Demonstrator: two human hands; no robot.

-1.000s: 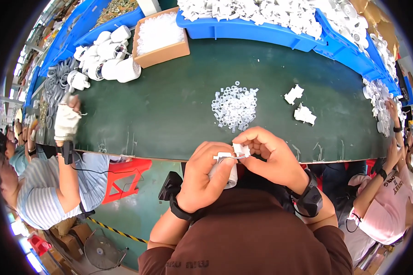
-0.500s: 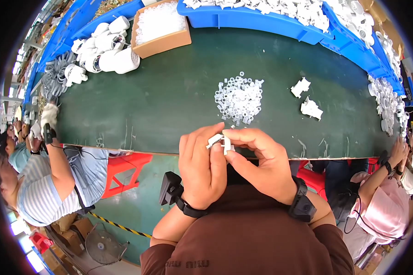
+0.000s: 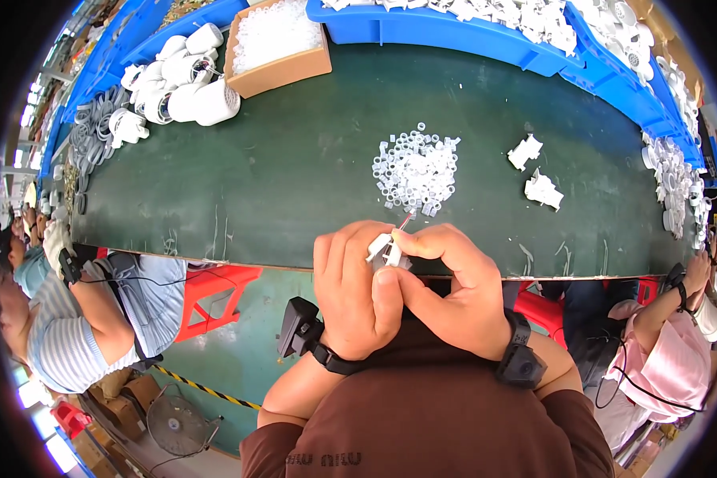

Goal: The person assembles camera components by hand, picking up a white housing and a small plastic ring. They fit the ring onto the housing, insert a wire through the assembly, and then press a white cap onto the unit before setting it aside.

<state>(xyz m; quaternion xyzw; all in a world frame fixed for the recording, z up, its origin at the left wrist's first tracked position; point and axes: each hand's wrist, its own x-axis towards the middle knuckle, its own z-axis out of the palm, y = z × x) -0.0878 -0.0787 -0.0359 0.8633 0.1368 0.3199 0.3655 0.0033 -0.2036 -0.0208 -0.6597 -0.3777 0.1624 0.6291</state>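
Note:
Both my hands meet at the table's near edge around a small white plastic part (image 3: pixel 381 246). My left hand (image 3: pixel 350 291) is closed, fingers curled about the part's left side and the thumb pressed to its lower end. From the right, my right hand (image 3: pixel 454 279) pinches the same part between thumb and forefinger. A thin reddish wire (image 3: pixel 407 221) sticks up from between the fingers. Just beyond my fingertips lies a pile of small translucent rings (image 3: pixel 416 171). Two similar-coloured white plastic pieces (image 3: pixel 525 151) rest farther right on the green table (image 3: pixel 295 175).
A cardboard box (image 3: pixel 283 73) of clear parts stands at the back left, beside white rounded housings (image 3: pixel 203 99) and grey coiled cables (image 3: pixel 95 131). Blue bins (image 3: pixel 454 44) of white parts line the back. Co-workers sit left (image 3: pixel 88 327) and right (image 3: pixel 665 350).
The reddish wire now shows above my fingers. My left thumb has come down over the part, which has tilted slightly. The left co-worker's gloved hand has moved nearer to the table edge.

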